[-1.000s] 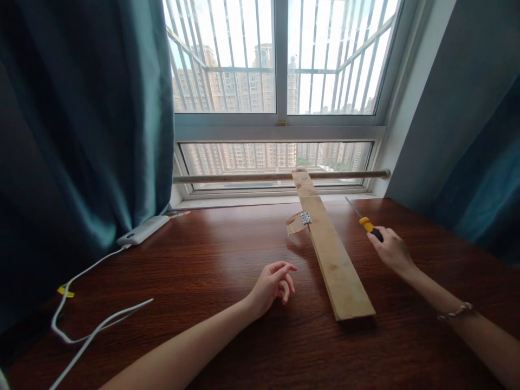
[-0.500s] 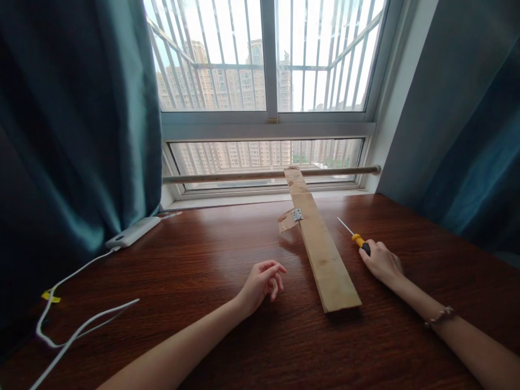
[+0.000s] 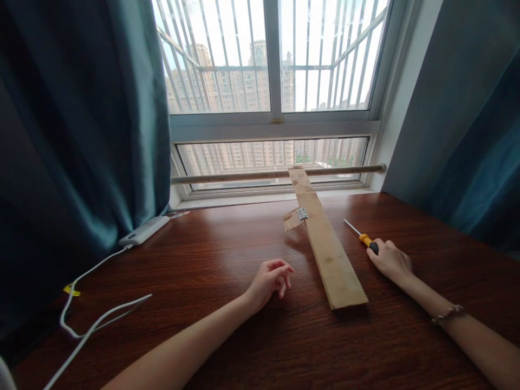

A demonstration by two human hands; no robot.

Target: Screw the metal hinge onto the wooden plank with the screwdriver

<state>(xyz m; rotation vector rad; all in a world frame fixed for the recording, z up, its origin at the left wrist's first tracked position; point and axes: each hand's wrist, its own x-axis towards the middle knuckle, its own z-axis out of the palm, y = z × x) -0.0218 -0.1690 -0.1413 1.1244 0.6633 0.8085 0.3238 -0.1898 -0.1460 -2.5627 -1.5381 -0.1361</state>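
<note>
Item: wooden plank (image 3: 325,244), long and narrow, our landmark. It lies on the dark wooden bench (image 3: 227,336), its far end propped up on a wooden rod (image 3: 244,175) that runs along the foot of the window (image 3: 272,81); its near end rests flat on the bench.

Item: small metal hinge (image 3: 301,213), on the left edge of the plank toward its far end, with a brown flap (image 3: 291,220) hanging off it to the plank's left.

Item: screwdriver (image 3: 363,238), yellow and black handle, bare metal shaft. It sits just right of the plank, apart from it, shaft pointing toward the window and low over the bench.

Item: our right hand (image 3: 390,261), right of the plank, fingers closed around the screwdriver's handle. A beaded bracelet (image 3: 447,314) is on that wrist.

Item: our left hand (image 3: 270,279), left of the plank and near it without touching, resting on the bench, fingers loosely curled and gripping nothing.

Item: white power bank (image 3: 143,231), well left of the plank at the bench's far edge, with a white cable (image 3: 87,325) trailing toward us.

Item: teal curtains (image 3: 81,135), on both sides of the plank, framing the window.
</note>
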